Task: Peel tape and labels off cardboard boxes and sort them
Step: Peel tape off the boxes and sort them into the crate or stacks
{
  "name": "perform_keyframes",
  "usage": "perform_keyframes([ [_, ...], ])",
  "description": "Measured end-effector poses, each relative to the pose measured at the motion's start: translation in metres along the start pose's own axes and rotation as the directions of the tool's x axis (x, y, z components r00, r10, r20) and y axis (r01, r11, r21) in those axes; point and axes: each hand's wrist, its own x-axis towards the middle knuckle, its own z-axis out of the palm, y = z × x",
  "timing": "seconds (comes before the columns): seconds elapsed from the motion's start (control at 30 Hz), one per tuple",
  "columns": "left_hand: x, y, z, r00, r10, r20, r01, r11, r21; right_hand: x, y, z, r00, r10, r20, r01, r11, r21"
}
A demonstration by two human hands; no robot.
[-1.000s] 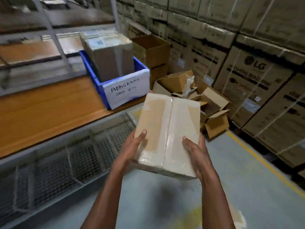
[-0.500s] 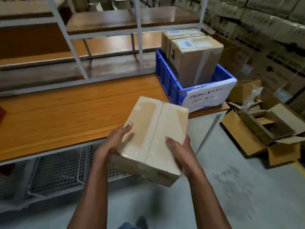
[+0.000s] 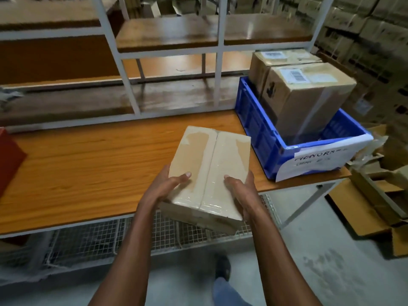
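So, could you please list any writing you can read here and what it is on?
"ABNORMAL": handwritten on the white sheet fronting the blue crate; the smaller line beneath is illegible.
Barcode labels on the two crate boxes: too small to read.
Held box: no text visible.

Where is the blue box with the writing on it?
In the head view, the blue crate sits on the right end of the wooden table, holding two cardboard boxes, just right of the taped box being held.

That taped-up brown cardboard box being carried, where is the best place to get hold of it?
Grip the taped brown cardboard box by its two long sides near the close end, one hand from each side, as the left hand and right hand do. It is broad and flat, and its glossy tape looks slippery, so thumbs on top should steady it.
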Motion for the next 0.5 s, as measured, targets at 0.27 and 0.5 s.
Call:
perform_keyframes([
  [0.27, 0.089, 0.001, -0.017, 0.996, -0.057, -0.069, 0.064, 0.992, 0.108, 0.116, -0.035, 0.028, 0.997, -0.011, 0.076, 0.021, 0.991, -0.135],
  [0.5, 0.229, -0.026, -0.044, 0.973, -0.144, -0.182, 0.198, 0.926, 0.322, 0.182, -0.062, 0.048, 0.99, -0.065, 0.125, 0.087, 0.98, -0.181],
])
